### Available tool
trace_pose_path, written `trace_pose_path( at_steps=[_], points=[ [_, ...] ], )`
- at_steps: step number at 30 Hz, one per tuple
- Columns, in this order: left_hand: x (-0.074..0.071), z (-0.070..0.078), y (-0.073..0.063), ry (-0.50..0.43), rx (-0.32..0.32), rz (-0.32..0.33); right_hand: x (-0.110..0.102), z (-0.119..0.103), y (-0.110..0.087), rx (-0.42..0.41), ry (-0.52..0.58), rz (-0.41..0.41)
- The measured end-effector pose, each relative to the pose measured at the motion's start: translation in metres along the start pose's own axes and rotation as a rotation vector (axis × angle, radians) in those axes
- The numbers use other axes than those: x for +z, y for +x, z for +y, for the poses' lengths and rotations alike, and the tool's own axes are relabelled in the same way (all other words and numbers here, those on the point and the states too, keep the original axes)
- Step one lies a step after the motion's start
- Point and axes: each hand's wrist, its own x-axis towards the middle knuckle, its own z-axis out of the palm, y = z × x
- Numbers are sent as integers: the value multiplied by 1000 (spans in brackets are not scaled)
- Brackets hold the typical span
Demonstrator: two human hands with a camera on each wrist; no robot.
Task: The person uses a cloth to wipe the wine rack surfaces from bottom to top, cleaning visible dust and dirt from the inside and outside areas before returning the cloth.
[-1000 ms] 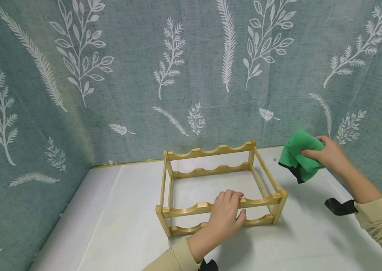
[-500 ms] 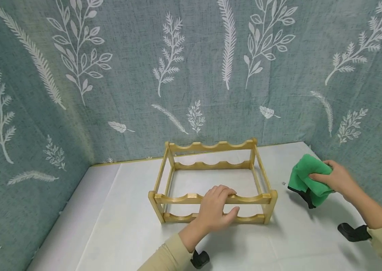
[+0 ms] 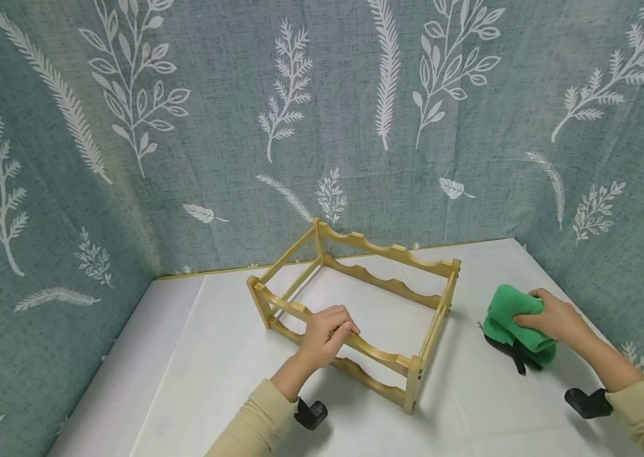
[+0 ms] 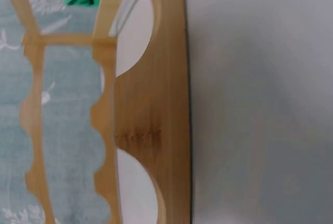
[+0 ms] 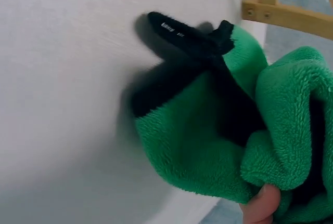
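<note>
A wooden wine rack (image 3: pixel 412 381) with scalloped rails stands at an angle on the white table. Its near right corner points toward me. My left hand (image 3: pixel 322 335) grips the near top rail around its middle, thumb on the near side. In the left wrist view that rail (image 4: pixel 177 99) runs up close to the camera, but the hand is out of sight there. Off to the right, my right hand (image 3: pixel 555 314) holds a bunched green cloth (image 3: pixel 513 320) with black edging, low over the table. A black strap with small white lettering (image 5: pixel 179 34) hangs from the cloth.
A grey-green curtain (image 3: pixel 213 127) with white leaf prints rises behind the table and along both sides. The white tabletop (image 3: pixel 196 381) extends left of and in front of the rack. Black wrist cameras (image 3: pixel 312 414) sit below both hands.
The rack has turned clockwise, its near right end swinging toward me, while my left hand moved left with it. My right hand has lowered the green cloth toward the table.
</note>
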Motion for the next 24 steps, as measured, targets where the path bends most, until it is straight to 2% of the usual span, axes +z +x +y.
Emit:
trace_pose_path(
  at_steps=[7,14,20,24],
  points=[
    [-14,-5,2,-151,-62,-27,15,6,5,-4,-8,-5],
    [-35,11,16,-265,-142,-63,23,8,5,-4,-44,-1],
    [-47,0,17,-357,-167,-131,31,10,3,-56,-64,33],
    [-54,-9,15,-380,-238,-178,30,9,3,-55,-64,29]
  ],
)
